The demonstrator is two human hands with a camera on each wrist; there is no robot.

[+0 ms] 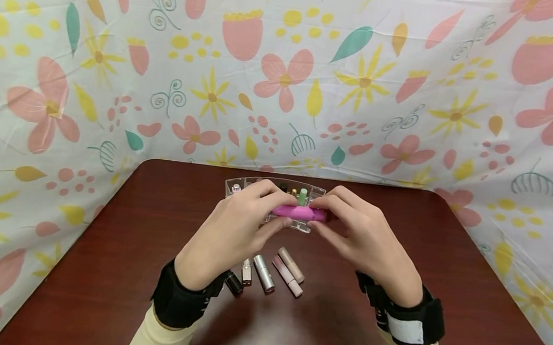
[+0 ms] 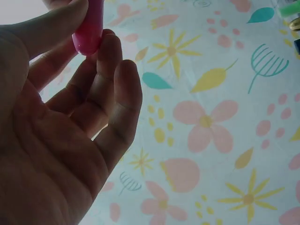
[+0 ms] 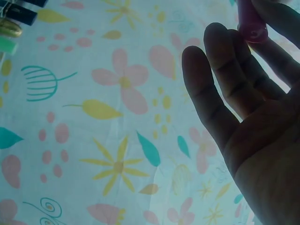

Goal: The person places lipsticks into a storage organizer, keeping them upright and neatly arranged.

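Pink tube (image 1: 297, 212) is up off the tabletop (image 1: 441, 249), lying sideways between both hands, in front of the clear tray (image 1: 304, 228). Left hand (image 1: 241, 223) pinches one end with thumb and fingertips, right hand (image 1: 365, 226) pinches the other. Main risk, my read: slip. Shell looks smooth and grip is fingertip-only, so uneven pull or twist could pop an end loose. Dropped, it'd likely hit the tray or the green cap (image 1: 302, 196) sticking up right behind it. Tube is bright magenta, glossy, rounded at the end the left wrist view shows; right part looks darker, maybe a joint, can't confirm. Nearer the person: silver tube (image 1: 264, 274), black tube (image 1: 234, 283), others, lying loose.
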